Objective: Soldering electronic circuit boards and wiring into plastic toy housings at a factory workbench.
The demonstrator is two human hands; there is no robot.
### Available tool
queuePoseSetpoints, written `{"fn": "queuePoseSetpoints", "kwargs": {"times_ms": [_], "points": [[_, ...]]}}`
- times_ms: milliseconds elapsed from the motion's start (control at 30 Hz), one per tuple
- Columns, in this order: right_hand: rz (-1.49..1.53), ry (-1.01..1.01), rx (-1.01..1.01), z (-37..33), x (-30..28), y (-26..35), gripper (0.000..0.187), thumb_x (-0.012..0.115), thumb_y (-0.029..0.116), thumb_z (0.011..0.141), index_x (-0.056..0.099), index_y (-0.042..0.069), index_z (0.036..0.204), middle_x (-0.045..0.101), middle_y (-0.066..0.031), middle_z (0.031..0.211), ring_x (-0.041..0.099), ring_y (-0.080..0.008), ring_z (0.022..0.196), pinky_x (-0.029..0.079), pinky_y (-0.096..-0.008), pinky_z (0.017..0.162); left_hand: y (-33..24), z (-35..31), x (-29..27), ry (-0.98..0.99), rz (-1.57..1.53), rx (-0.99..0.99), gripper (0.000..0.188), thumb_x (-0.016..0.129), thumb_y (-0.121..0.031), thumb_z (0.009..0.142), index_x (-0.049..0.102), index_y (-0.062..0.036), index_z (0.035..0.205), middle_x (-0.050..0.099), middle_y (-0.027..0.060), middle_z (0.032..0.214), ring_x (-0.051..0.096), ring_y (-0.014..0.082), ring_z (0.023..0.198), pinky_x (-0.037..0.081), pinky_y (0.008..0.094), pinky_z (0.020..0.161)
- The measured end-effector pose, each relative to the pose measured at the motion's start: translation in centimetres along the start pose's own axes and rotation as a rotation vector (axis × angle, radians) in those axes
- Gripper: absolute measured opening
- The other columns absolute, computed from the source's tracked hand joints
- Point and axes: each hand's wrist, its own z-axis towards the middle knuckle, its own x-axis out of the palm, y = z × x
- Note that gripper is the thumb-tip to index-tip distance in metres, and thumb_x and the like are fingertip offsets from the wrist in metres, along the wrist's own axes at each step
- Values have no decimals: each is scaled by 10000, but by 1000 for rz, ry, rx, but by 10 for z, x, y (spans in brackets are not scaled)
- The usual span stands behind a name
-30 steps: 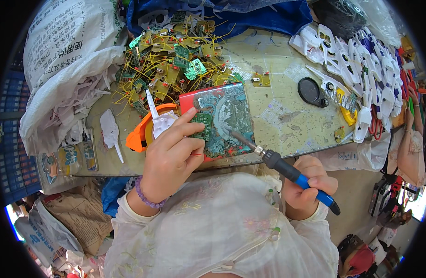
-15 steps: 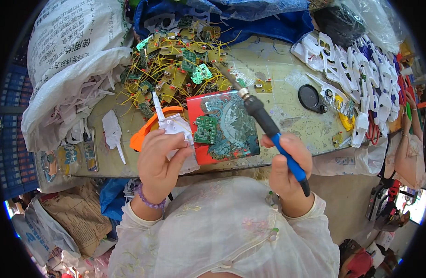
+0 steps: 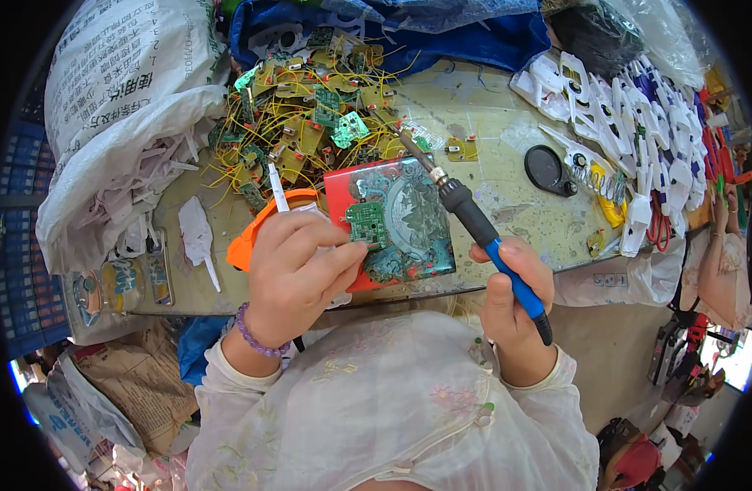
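Left hand: the left hand (image 3: 298,266) is pinching a small green circuit board (image 3: 366,225) between thumb and fingertips, holding it over the red-edged patterned tile (image 3: 400,221) at the near edge of the workbench (image 3: 507,176)
Right hand: the right hand (image 3: 515,295) is gripping the blue handle of a soldering iron (image 3: 474,225), fingers wrapped closed around it
Iron tip: it is pointing up and away from the person, its metal end lying out by the edge of the heap of wired boards (image 3: 310,123), well apart from the held board
What has just changed: half a second ago the iron was standing steeper with the tip just above the tile's far edge; a second ago it was lying low with the tip on the tile, next to the board. Now it is swinging further out toward the heap
What that suggests: the iron is lifting off the work, so the touch on this board looks finished, or the tip is going out for something in the heap; I cannot tell which
Left hand against earlier: it is sitting in much the same spot, still keeping the board on the tile
Around: an orange tool (image 3: 249,237) is lying just left of the hand, white plastic parts (image 3: 637,123) are piling along the right, a black oval piece (image 3: 547,169) is resting on the bench
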Motion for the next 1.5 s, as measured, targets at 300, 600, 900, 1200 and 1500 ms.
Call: {"fn": "queuePoseSetpoints", "kwargs": {"times_ms": [300, 600, 900, 1200, 1500], "points": [[8, 38, -35, 0, -10, -2, 277, 650, 122, 891, 564, 3, 1126, 659, -154, 908, 633, -283, 762, 498, -372, 693, -2, 7, 0, 153, -100, -26, 188, 710, 13, 687, 629, -45, 846, 665, 71, 921, 655, 297, 1023, 555, 361, 779], [30, 143, -94, 3, -19, 2, 301, 515, 279, 980, 467, 41, 1158, 612, -152, 856, 587, -219, 696, 454, -333, 628, -6, -5, -5, 102, -229, -190, 163, 689, 37, 683, 607, -47, 796, 629, 67, 870, 656, 307, 1028, 545, 368, 773], [188, 86, 38, 3, -29, 15, 306, 530, 362, 967, 507, 59, 1006, 576, -79, 749, 542, -192, 613, 436, -317, 554, -5, -7, -5, 117, -221, -180, 149, 694, 26, 681, 607, -45, 780, 615, 68, 875, 651, 304, 1038, 544, 368, 774], [214, 140, 54, 6, -29, 18, 285, 588, 330, 926, 541, 49, 916, 556, -65, 696, 505, -196, 540, 432, -322, 509, -10, -2, -7, 145, -162, -164, 147, 692, 26, 669, 599, -36, 765, 609, 74, 873, 646, 307, 1024, 543, 372, 783], [206, 125, 14, 4, -25, 14, 271, 593, 323, 917, 551, 55, 907, 553, -60, 632, 492, -189, 493, 424, -313, 464, -11, -1, -8, 172, -145, -158, 157, 700, 22, 678, 595, -30, 783, 604, 80, 884, 636, 312, 1032, 537, 379, 797]]}}
